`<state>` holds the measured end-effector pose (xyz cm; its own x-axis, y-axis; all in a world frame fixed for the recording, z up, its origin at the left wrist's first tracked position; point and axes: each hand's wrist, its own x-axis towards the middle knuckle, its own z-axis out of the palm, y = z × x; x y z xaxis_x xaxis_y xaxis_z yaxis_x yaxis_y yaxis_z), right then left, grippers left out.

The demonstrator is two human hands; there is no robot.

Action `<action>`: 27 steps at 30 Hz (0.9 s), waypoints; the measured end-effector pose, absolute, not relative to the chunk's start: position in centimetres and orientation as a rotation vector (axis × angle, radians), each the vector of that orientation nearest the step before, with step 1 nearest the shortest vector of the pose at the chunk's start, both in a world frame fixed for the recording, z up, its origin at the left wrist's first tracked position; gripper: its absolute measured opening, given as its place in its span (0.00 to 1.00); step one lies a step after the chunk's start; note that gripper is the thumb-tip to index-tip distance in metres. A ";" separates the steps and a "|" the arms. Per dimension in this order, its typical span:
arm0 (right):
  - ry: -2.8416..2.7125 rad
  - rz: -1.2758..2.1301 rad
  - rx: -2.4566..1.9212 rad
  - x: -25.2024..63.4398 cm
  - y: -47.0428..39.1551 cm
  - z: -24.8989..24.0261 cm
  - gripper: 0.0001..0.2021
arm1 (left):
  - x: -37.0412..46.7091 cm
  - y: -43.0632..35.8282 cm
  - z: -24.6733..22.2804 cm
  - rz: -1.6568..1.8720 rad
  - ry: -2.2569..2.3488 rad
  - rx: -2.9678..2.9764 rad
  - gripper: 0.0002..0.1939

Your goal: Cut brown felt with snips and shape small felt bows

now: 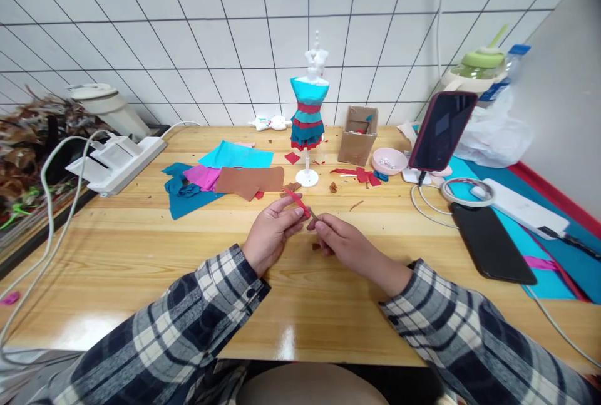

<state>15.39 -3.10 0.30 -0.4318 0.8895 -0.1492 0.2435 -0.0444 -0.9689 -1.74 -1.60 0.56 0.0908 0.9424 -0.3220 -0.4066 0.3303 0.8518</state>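
My left hand [275, 230] pinches a narrow red crepe paper strip [297, 201] between thumb and fingers, above the middle of the table. Close beside it, my right hand [345, 241] is closed on a thin brownish-green strip [313, 215] that meets the red strip's lower end; its exact kind is too small to tell. A bit of brown paper [316, 246] shows just under the right fingers. Beyond both hands stands a small white dress form [307, 176], upright, wearing a layered dress [307, 114] in turquoise, red and dark teal.
Brown [251, 181], turquoise [237, 154] and dark teal paper [188, 203] lie left of the stand. Right of it are a cardboard box [357, 136], a pink bowl [389, 161] and red scraps [362, 174]. Phones [444, 126], cables and a power strip [117, 164] flank the table.
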 end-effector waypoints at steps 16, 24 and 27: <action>-2.022 1.215 -1.231 15.4 -3.4 0.8 0.11 | -1.5 -1.9 0.4 1.143 1.099 0.807 0.31; -2.046 1.203 -1.215 15.4 -3.3 0.9 0.11 | -1.5 -1.8 0.1 1.111 1.065 0.835 0.33; -2.036 1.203 -1.219 15.4 -3.3 0.8 0.11 | -1.5 -1.8 0.1 1.112 1.074 0.845 0.33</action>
<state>15.39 -3.31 0.84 -0.4907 0.8706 -0.0366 0.4520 0.2184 -0.8649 -1.48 -1.81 0.15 0.0835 0.9676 -0.2385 -0.2721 0.2523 0.9286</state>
